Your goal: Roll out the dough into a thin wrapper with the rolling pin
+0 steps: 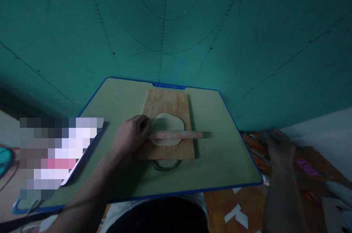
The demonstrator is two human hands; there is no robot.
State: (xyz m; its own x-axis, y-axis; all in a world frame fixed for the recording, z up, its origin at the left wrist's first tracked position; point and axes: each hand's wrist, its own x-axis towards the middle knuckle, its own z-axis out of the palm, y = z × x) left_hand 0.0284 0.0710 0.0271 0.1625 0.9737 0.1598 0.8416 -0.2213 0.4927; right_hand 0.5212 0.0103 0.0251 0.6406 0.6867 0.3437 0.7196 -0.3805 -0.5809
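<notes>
A flat, roundish sheet of dough [167, 122] lies on a wooden cutting board [167, 99]. Across it rests a wooden rolling pin [176, 135], its right end sticking out past the board. My left hand [133, 130] is closed around the pin's left end, next to the dough. Far off to the right, beyond the table's edge, my right hand [279, 145] hangs over a cluttered low area. Motion blur smears its fingers, so whether it holds anything cannot be made out.
The board lies on a pale folding table [220, 159] with a blue rim; a handle loop [166, 167] shows at the board's near end. A bright, pixelated screen-like object [79, 148] stands on the left. A green wall [176, 35] rises behind. Paper scraps [237, 216] litter the floor.
</notes>
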